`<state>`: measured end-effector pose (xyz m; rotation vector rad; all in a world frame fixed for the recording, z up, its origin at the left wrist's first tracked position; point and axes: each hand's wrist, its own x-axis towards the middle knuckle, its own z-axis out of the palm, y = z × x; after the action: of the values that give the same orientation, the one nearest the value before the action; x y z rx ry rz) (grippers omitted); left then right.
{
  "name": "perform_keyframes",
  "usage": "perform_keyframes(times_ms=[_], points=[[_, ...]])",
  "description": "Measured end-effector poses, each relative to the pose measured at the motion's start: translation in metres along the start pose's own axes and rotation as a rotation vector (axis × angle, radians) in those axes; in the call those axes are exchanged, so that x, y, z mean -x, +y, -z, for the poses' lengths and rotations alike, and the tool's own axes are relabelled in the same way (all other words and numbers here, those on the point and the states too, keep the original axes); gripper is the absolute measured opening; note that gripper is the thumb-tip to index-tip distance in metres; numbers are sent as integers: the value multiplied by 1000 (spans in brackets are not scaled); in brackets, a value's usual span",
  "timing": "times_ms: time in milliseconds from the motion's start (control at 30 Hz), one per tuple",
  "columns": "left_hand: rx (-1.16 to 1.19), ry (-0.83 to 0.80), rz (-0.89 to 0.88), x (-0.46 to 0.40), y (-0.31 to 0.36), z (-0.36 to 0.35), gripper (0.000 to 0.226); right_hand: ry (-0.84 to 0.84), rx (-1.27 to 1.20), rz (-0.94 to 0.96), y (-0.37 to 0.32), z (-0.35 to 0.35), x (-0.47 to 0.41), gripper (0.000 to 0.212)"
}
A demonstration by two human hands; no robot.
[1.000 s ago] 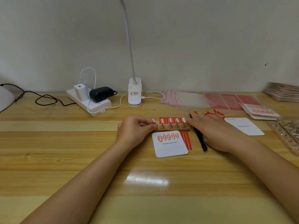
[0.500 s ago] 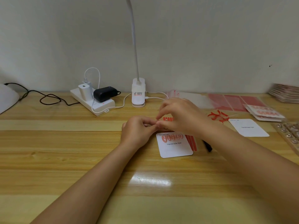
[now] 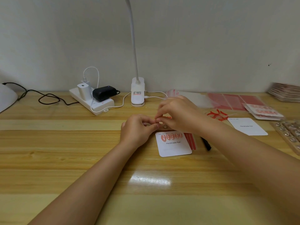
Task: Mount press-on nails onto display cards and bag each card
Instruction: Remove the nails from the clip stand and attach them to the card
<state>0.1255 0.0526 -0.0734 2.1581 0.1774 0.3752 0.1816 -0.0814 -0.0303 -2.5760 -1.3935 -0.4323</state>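
Both hands meet over the wooden nail holder strip [image 3: 164,127], which lies on the wooden table [image 3: 81,159] just behind the display card [image 3: 174,144]. Left hand [image 3: 138,129]: fingers curled, fingertips pinched at the strip's left end. Right hand [image 3: 178,114]: thumb and forefinger pinched on something small at the same spot, likely a press-on nail, too small to confirm. Most of the strip is hidden under the right hand; one stud base shows. The card is flat, printed "Handmade Nail", with a row of five red-orange nails along its top edge. Red adhesive strips [image 3: 191,141] stick out from under its right edge; a black tool [image 3: 207,143] lies just right of them. Second card [image 3: 247,126], blank, further right, well apart. Peeled red backing scraps [image 3: 216,114] behind it. Clear bags [image 3: 194,98] and red sheets [image 3: 233,101] toward the wall. Bagged finished cards [image 3: 263,112] at right. Another holder tray [image 3: 290,132] at the right edge. Clip lamp [image 3: 137,93] and power strip [image 3: 92,101] at the back.
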Motion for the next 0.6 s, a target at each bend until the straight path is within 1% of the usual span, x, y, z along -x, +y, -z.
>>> perform_keyframes(times_ms=[100, 200, 300, 400, 433, 500, 600], points=[[-2, 12, -8, 1, 0, 0, 10, 1, 27, -3, 0, 0, -2, 20], [-9, 25, -16, 1, 0, -1, 11, 10, -9, -54, -1, -3, -3, 20], [-9, 27, -17, 2, 1, -1, 12, 6, -89, -209, -1, -6, -7, 19], [-31, 32, -28, 2, 0, -1, 9, 39, -118, -342, 3, -1, -11, 20], [-43, 33, -35, 3, -1, -1, 8, 78, -160, -357, 3, 2, -11, 20], [-64, 35, -52, 3, -2, -1, 6, 216, -257, -340, 0, 9, -7, 19], [-121, 25, -67, 2, -2, -1, 10, 418, -362, -295, -6, 18, 13, 15]])
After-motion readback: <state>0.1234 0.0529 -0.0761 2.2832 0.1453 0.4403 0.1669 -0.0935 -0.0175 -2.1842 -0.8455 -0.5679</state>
